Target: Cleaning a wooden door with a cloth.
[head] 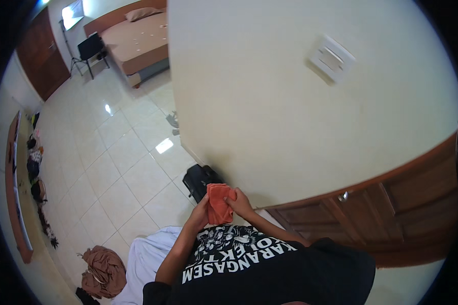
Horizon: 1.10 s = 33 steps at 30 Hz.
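Observation:
An orange folded cloth (220, 206) is held between my two hands, in front of my black printed T-shirt. My left hand (201, 210) grips its left edge. My right hand (239, 202) holds its upper right side, with the thumb lying on the cloth. Beyond the cloth, a black bag or case (198, 179) stands on the floor against the wall. White fabric (149, 251) lies low at the left of my body, and a crumpled brown cloth (105, 270) rests on the floor beside it.
A bed (137, 42), a black chair (90, 47) and a lamp on a stand (72, 14) are at the far left. A wall with a switch (332, 59) rises ahead, and a wooden door (358, 213) is at the right. Various items (34, 164) line the left wall.

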Available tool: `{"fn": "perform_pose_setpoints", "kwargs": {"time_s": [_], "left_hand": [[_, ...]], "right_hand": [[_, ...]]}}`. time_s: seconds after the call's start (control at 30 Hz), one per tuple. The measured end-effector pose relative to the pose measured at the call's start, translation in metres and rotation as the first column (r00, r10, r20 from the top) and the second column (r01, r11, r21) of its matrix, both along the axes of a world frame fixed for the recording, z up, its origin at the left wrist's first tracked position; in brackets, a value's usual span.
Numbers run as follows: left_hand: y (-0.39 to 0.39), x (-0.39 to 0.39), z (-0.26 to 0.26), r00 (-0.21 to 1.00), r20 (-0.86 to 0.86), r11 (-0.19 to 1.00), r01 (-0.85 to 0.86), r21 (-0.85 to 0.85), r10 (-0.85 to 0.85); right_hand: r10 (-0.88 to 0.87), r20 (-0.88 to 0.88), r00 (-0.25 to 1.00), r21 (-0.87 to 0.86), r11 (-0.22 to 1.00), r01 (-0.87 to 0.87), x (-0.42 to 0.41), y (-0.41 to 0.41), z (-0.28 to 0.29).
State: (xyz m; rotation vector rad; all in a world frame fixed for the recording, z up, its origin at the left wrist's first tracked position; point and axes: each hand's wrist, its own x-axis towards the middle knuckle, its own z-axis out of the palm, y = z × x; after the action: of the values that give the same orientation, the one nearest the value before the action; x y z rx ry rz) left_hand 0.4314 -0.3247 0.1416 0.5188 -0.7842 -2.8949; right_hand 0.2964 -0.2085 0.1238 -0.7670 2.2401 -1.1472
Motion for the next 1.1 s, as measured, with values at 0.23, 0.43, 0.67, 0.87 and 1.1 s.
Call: {"fn": "perform_pose_setpoints", "kwargs": {"time_s": [0.23,0.43,0.67,0.87,1.1], "left_hand": [[-0.076,0.058,-0.035,0.961,0.158,0.966,-0.241,0.092,0.225],[-0.137,0.054,-0.037,0.841,0.325,0.846,-0.252,-0.47,0.431],[-0.243,0.052,-0.057,0.772,0.451,0.674,0.04,-0.738,0.448],[-0.365,0.059,-0.052,0.737,0.423,0.685,-0.075,-0.724,0.527],[-0.484,0.048,-0.011,0.817,0.28,0.768,-0.276,-0.579,0.504]], "right_hand": [[0.292,-0.075,0.954,0.061,0.956,-0.288,0.031,-0.121,0.011],[0.379,0.399,0.835,-0.067,0.92,-0.386,0.036,-0.2,0.003],[0.316,0.773,0.55,-0.098,0.916,-0.389,0.035,-0.317,-0.021],[0.268,0.87,0.414,-0.13,0.934,-0.333,0.003,-0.428,-0.033],[0.238,0.865,0.441,-0.159,0.965,-0.209,-0.044,-0.544,-0.032]]}}
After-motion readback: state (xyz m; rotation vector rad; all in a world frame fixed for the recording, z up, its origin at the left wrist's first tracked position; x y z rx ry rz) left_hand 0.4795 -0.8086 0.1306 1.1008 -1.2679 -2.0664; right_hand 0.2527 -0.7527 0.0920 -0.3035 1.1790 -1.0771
